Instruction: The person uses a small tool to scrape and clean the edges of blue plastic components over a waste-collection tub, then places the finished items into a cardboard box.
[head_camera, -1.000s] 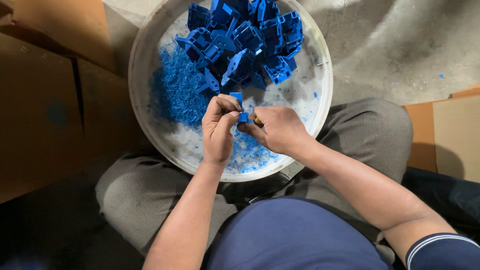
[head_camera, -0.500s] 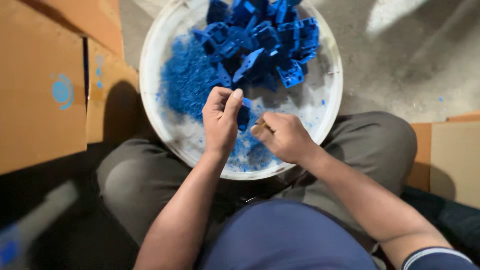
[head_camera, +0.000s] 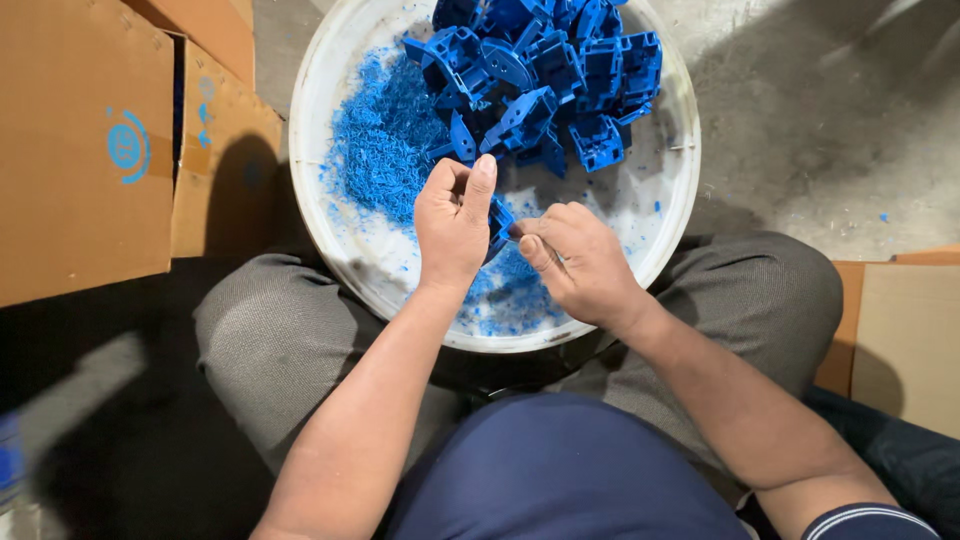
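Since half a second ago both hands are sitting lower in frame over the white basin (head_camera: 672, 205), which is holding a heap of blue moulded parts (head_camera: 545, 75) top centre and shavings (head_camera: 385, 145) left; left hand (head_camera: 455, 225) fingers are pinching one small blue part (head_camera: 500, 222) at centre, likely light, stiff, best held by its edges, while right hand (head_camera: 580, 262) fingers are curling closed against it.

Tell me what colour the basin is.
White, seen from the head view: the basin holds blue parts and blue shavings.

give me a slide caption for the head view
Both hands, left and right, grip a blue plastic part over a white basin.
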